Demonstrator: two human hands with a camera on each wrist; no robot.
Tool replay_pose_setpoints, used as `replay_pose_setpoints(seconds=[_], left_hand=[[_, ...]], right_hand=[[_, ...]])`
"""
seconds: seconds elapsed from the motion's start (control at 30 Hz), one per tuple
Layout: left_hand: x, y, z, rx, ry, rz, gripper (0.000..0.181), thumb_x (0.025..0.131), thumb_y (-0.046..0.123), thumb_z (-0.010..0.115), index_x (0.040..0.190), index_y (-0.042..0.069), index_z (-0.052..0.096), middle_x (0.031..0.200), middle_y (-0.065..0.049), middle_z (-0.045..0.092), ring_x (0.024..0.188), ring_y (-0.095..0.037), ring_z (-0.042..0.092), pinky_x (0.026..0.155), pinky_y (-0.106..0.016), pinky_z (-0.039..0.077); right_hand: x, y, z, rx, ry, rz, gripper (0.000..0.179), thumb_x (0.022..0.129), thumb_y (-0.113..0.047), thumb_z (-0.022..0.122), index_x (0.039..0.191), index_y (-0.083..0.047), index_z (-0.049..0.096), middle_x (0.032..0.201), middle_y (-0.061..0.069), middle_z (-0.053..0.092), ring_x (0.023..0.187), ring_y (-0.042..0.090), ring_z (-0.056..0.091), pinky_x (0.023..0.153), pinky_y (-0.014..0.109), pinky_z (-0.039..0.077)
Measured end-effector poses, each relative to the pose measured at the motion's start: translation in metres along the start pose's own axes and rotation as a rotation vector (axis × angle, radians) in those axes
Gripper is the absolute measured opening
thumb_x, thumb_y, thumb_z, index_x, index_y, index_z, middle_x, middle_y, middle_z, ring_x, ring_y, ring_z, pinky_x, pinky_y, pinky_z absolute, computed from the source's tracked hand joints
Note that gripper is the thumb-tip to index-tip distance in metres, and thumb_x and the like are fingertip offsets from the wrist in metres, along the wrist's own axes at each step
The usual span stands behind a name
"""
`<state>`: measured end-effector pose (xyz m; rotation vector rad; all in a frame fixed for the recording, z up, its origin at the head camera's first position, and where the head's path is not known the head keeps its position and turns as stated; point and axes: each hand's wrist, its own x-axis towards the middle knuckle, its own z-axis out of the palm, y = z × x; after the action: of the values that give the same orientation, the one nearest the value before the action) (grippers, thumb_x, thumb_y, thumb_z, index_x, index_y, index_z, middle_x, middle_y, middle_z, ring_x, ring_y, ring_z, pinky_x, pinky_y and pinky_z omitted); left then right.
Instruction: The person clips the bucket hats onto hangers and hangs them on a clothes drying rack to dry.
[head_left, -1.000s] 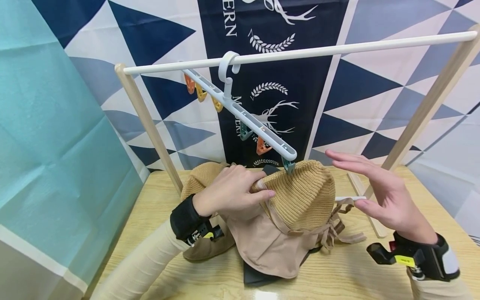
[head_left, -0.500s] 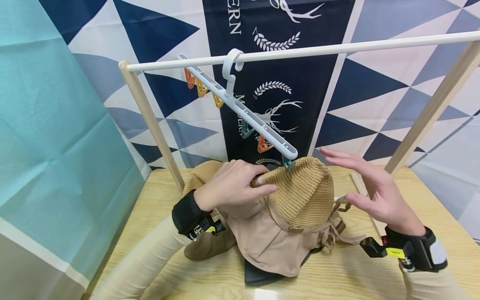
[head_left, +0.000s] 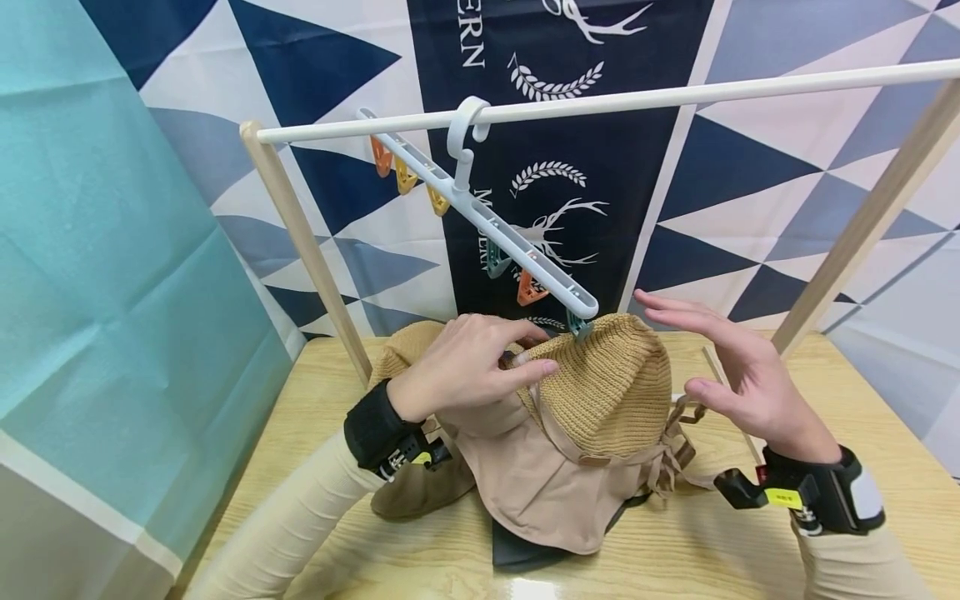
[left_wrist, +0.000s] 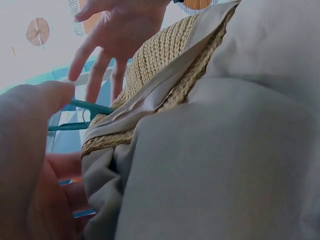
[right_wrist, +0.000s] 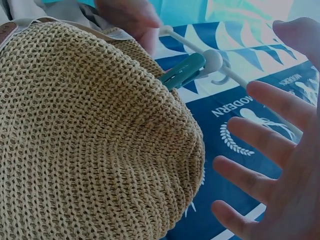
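A sun hat (head_left: 607, 392) with a tan knitted crown and a beige cloth brim hangs low over the table. Its crown edge sits in a green clip (head_left: 578, 323) at the near end of a pale blue clip hanger (head_left: 487, 221). My left hand (head_left: 472, 358) is at the hat's left edge, thumb raised in front and fingers behind; the left wrist view shows its thumb (left_wrist: 55, 92) apart from the cloth. To the right of the crown, my right hand (head_left: 742, 375) is spread and holds nothing; a gap separates its fingers (right_wrist: 250, 180) from the knit.
The hanger hooks over a white rod (head_left: 645, 104) on a wooden frame (head_left: 303, 242). Orange, yellow and green clips line it. Another tan hat (head_left: 412, 492) lies behind my left hand, and something dark (head_left: 517, 546) lies beneath the brim on the wooden table (head_left: 360, 558).
My right hand has drifted left, closer to the crown. My left thumb and forefinger have parted slightly at the hat's edge. The hat stays in the clip.
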<state>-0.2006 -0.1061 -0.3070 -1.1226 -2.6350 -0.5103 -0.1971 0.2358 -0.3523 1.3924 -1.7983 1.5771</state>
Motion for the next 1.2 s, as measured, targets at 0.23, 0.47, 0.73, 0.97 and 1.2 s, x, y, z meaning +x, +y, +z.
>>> replay_pose_setpoints(seconds=[0.23, 0.47, 0.73, 0.97, 1.2], left_hand=[[-0.002, -0.007, -0.015, -0.031, 0.140, 0.011, 0.036, 0.107, 0.040, 0.071, 0.129, 0.014, 0.084, 0.125, -0.006, 0.086, 0.123, -0.025, 0.078, 0.108, -0.051, 0.056], [-0.007, -0.015, -0.017, -0.070, 0.196, -0.007, 0.032, 0.109, 0.038, 0.068, 0.124, 0.016, 0.086, 0.121, -0.004, 0.086, 0.121, -0.024, 0.078, 0.101, -0.048, 0.054], [-0.021, -0.032, -0.015, -0.173, 0.262, -0.059, 0.049, 0.116, 0.044, 0.050, 0.125, 0.011, 0.085, 0.117, -0.007, 0.086, 0.111, -0.025, 0.077, 0.101, -0.047, 0.057], [-0.031, -0.050, -0.012, -0.225, 0.300, -0.125, 0.114, 0.104, 0.092, 0.010, 0.130, 0.008, 0.082, 0.119, -0.013, 0.084, 0.106, -0.030, 0.074, 0.094, -0.047, 0.056], [-0.040, -0.057, -0.006, -0.270, 0.320, -0.201, 0.128, 0.095, 0.099, 0.000, 0.143, 0.007, 0.076, 0.132, -0.018, 0.081, 0.116, -0.036, 0.072, 0.098, -0.053, 0.054]], right_hand=[[0.002, 0.001, 0.000, 0.015, 0.001, -0.023, 0.058, 0.100, -0.009, 0.078, 0.149, 0.016, 0.060, 0.168, 0.019, 0.060, 0.161, 0.025, 0.053, 0.138, 0.030, 0.030], [0.003, 0.002, 0.002, 0.019, 0.000, -0.027, 0.057, 0.100, -0.009, 0.078, 0.149, 0.016, 0.061, 0.168, 0.020, 0.060, 0.160, 0.025, 0.053, 0.138, 0.030, 0.029], [0.002, 0.004, 0.003, 0.022, 0.003, -0.031, 0.057, 0.100, -0.009, 0.078, 0.149, 0.016, 0.061, 0.167, 0.020, 0.061, 0.160, 0.025, 0.054, 0.138, 0.030, 0.030], [0.001, 0.006, 0.002, 0.016, 0.000, -0.016, 0.057, 0.100, -0.008, 0.078, 0.149, 0.016, 0.061, 0.168, 0.019, 0.060, 0.159, 0.026, 0.053, 0.138, 0.030, 0.029], [0.000, 0.009, 0.002, 0.012, -0.004, -0.003, 0.058, 0.098, -0.007, 0.078, 0.148, 0.016, 0.061, 0.167, 0.019, 0.061, 0.159, 0.026, 0.054, 0.137, 0.030, 0.030]])
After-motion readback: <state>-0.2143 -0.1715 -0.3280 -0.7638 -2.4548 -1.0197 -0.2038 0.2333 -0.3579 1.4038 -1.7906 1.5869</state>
